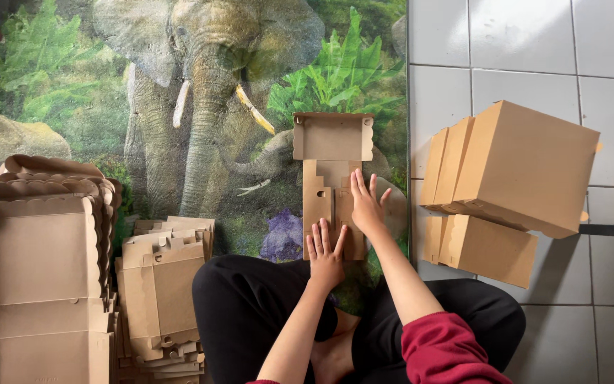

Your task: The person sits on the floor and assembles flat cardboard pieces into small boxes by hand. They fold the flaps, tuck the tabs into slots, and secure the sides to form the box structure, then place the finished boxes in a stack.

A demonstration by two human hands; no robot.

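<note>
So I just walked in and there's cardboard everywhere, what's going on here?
A person sits cross-legged on an elephant-print mat, both hands pressed flat on a flat cardboard box blank: left hand near its lower end, right hand higher up. Stacks of flat blanks lie to the left; folded boxes sit on the tiled floor to the right.

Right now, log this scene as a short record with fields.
left hand: flat, palm down on the flat cardboard box blank
right hand: flat on the same blank, further up
surface: elephant-print mat
left side: stacks of unfolded blanks
right side: folded cardboard boxes on the white tiled floor
posture: seated cross-legged, black trousers
</note>
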